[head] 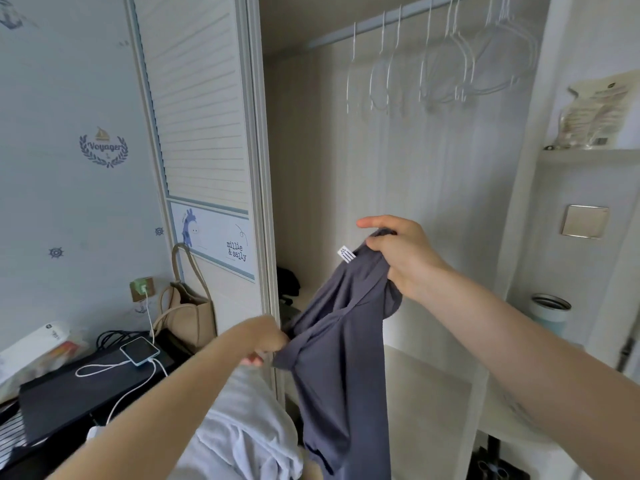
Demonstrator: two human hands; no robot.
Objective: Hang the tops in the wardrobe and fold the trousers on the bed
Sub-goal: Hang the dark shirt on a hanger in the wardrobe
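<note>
A dark grey top (343,344) with a small white label hangs in front of the open wardrobe (433,202). My right hand (401,254) grips its upper edge at chest height. My left hand (263,337) pinches the cloth lower down on its left side. Several empty white hangers (446,67) hang on the rail above. A white garment (242,431) is draped under my left forearm; how it is held is hidden.
The wardrobe's sliding door (204,133) stands at the left. A beige bag (188,306) leans against it. A phone (139,350) on a white cable lies on a dark surface lower left. Shelves at the right hold a packet (595,112) and a cup (550,311).
</note>
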